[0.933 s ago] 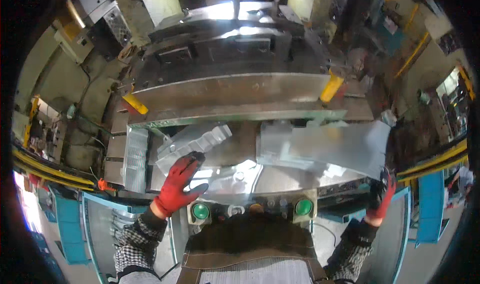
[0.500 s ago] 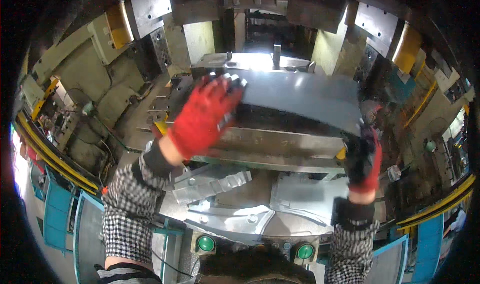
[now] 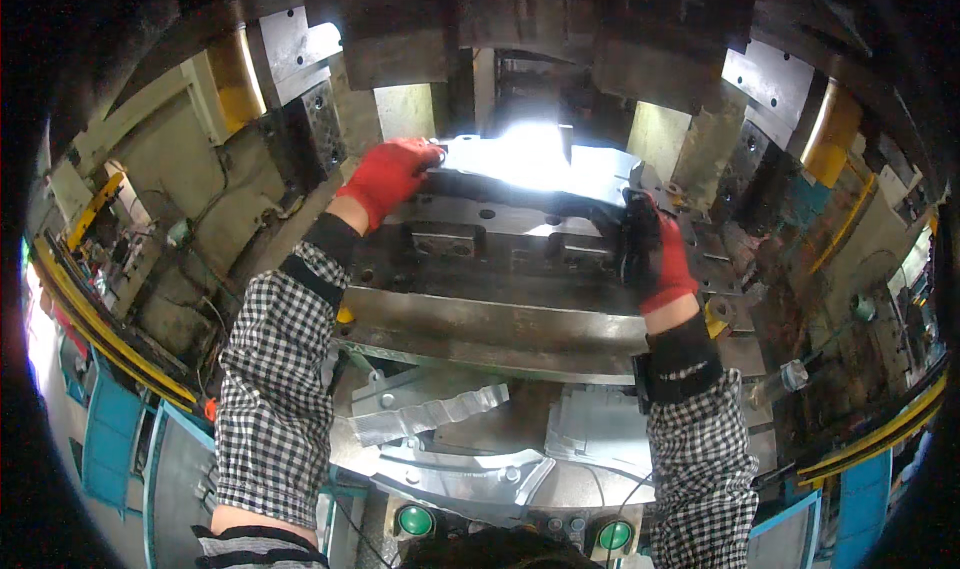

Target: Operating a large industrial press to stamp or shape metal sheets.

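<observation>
A thin metal sheet (image 3: 606,172), washed out by glare in the middle, lies far back over the dark lower die (image 3: 510,214) of a press. My left hand (image 3: 392,177), in a red glove with dark fingertips, has its fingers closed at the sheet's left end. At the right end my right hand (image 3: 662,257), gloved in red and black, grips the near corner; its fingers are partly hidden in the dark. Both arms stretch forward in checked sleeves.
Dark upper tooling (image 3: 520,19) hangs over the die. Nearer me, shaped metal parts (image 3: 455,479) and flat sheets (image 3: 595,429) lie on a ledge. Two green buttons (image 3: 415,520) sit at the front edge. Yellow-black rails (image 3: 115,319) flank both sides.
The sheet has gone from tilted in front of the die to farther back over it. My left hand moved left to its end; my right hand moved forward and inward.
</observation>
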{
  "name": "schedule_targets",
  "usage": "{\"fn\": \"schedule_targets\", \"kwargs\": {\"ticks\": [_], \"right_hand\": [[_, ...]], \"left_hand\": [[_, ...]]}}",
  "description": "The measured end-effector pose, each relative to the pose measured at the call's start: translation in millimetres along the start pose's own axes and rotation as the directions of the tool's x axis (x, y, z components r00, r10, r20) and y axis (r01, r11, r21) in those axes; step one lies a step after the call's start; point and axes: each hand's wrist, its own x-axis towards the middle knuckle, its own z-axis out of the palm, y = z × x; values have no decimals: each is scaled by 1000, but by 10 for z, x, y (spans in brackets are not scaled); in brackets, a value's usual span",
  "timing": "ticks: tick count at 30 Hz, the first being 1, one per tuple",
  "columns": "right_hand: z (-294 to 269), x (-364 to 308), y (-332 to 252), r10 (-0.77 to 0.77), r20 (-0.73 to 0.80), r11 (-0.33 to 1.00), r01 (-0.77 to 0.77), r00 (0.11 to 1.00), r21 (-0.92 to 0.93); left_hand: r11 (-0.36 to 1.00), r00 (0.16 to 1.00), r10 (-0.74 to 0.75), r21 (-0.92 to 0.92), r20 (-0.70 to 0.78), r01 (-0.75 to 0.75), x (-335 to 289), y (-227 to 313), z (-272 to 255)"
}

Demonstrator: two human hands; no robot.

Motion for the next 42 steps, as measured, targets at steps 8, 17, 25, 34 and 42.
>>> {"fn": "schedule_targets", "kwargs": {"ticks": [8,17,25,34,42], "right_hand": [[17,-423,33,-113,180,915,32,977,403],[45,-543,-90,-45,328,973,-33,944,230],[-200,-806,-475,-31,342,985,-29,939,169],[-2038,-3133,-517,446,-191,643,-462,874,-612],[-4003,-5646,1331,447,-571,-174,-559,689,-811]], "left_hand": [[993,996,52,106,79,-60,180,42,64],[999,995,41,23,93,-44,-11,71,-107],[878,997,-58,-478,-41,32,-1611,1277,-391],[490,397,-67,-317,915,812,-5202,1506,672],[-215,224,-316,-299,922,930,-6484,2579,2028]]}}
